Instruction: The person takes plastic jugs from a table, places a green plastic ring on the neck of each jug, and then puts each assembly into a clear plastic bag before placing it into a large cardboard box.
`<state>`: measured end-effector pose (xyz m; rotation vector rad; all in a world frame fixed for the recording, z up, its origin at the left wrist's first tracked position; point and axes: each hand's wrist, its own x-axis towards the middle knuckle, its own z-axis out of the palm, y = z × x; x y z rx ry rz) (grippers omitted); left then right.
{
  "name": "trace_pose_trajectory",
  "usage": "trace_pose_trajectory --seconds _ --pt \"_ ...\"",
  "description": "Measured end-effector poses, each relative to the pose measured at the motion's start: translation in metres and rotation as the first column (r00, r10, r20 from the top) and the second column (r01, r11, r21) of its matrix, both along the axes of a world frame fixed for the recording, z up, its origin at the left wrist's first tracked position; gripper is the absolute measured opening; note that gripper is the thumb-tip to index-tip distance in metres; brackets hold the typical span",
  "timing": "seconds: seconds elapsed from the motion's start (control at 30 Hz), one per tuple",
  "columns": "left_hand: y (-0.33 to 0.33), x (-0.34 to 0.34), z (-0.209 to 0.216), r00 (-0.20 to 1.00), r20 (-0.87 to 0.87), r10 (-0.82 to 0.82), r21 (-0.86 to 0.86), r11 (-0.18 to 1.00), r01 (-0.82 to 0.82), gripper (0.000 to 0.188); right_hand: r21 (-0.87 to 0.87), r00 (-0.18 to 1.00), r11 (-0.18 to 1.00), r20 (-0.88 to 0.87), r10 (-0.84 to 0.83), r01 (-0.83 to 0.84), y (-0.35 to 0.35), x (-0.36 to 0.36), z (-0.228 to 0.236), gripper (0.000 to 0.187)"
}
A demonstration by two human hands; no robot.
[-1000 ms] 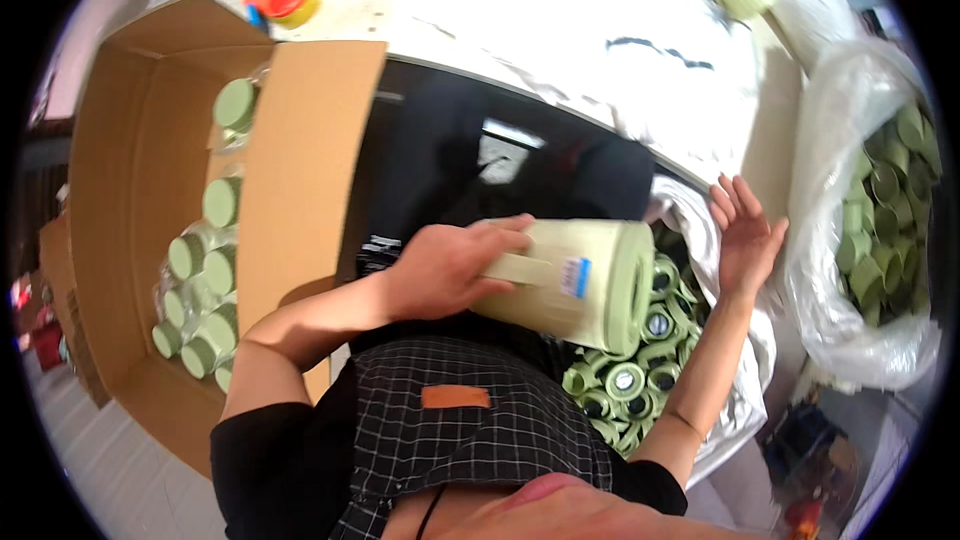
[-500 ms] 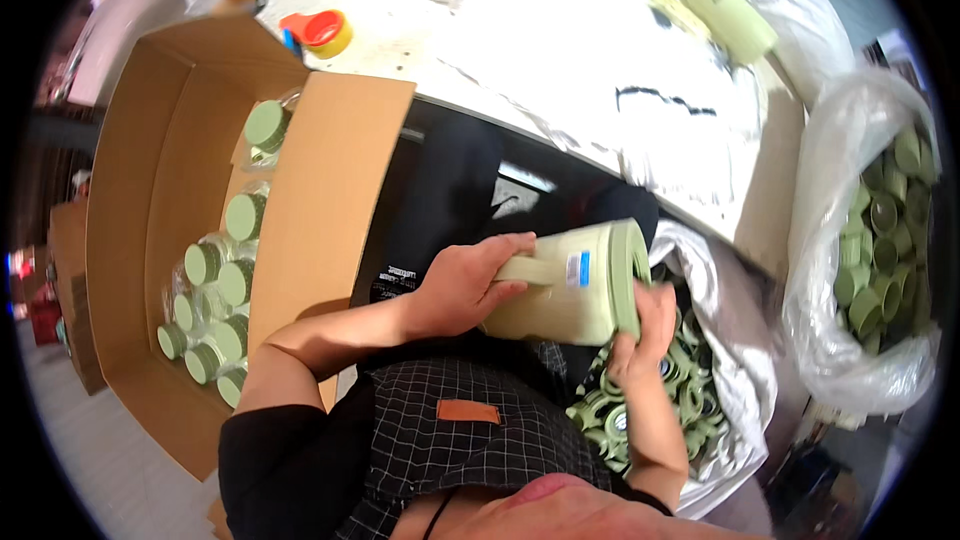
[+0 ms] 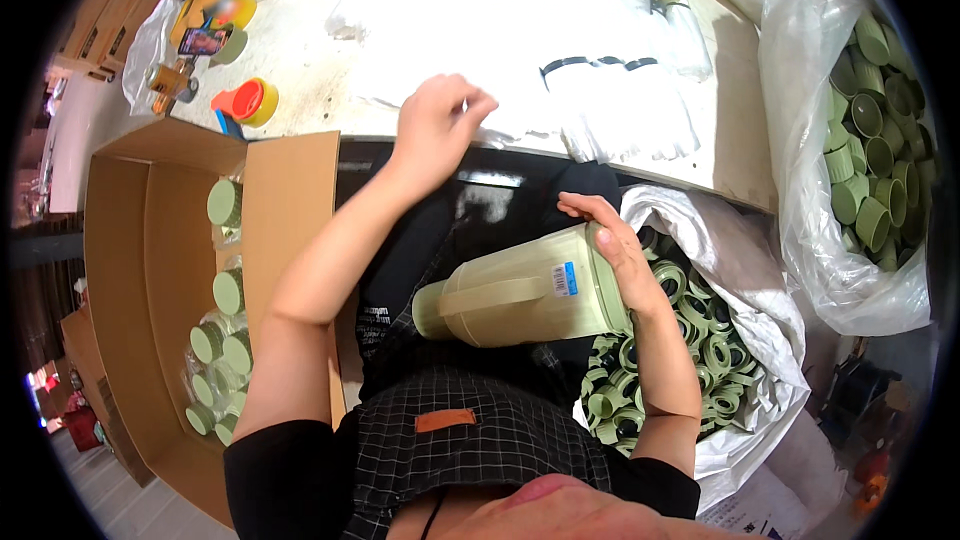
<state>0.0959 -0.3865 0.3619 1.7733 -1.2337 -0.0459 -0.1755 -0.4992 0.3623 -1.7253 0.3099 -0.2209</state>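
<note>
A pale green jug (image 3: 510,323) lies on its side across my lap, its long handle facing up and a blue-and-white label beside it. Its narrower, darker green end points left. My right hand (image 3: 625,260) holds the wide rimmed end, thumb against the rim and fingers stretched past it. Away from the jug, my left hand (image 3: 435,125) hovers over the table's front edge, fingers loosely bent and thumb apart, with nothing visible in it. White plastic bags (image 3: 620,105) lie on the table just beyond.
At left stands an open carton (image 3: 165,270) with several green-lidded clear containers. Right of my lap, a white sack (image 3: 780,360) holds green ring-shaped parts. A clear bag (image 3: 790,180) of green cups is at far right. A red-and-yellow tape dispenser (image 3: 250,102) sits on the table (image 3: 300,90).
My left hand has let go of the jug's handle and moved up to the table edge. The jug now rests lower on my lap, with my right hand still on its wide end.
</note>
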Motion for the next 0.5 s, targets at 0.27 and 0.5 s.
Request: trace_pose_trajectory --seconds 0.27,0.5 --pt "-0.088 0.083 -0.089 0.994 -0.084 0.071 0.447 0.894 -0.026 0.02 0.022 1.0 1.0 0.025 -0.006 0.006 -0.012 0.016 -0.002 0.048" --pt "-0.092 0.09 -0.081 0.998 -0.067 0.007 0.508 0.861 0.028 0.028 -0.013 0.998 0.998 -0.025 -0.06 0.06 -0.016 0.048 0.011 0.04"
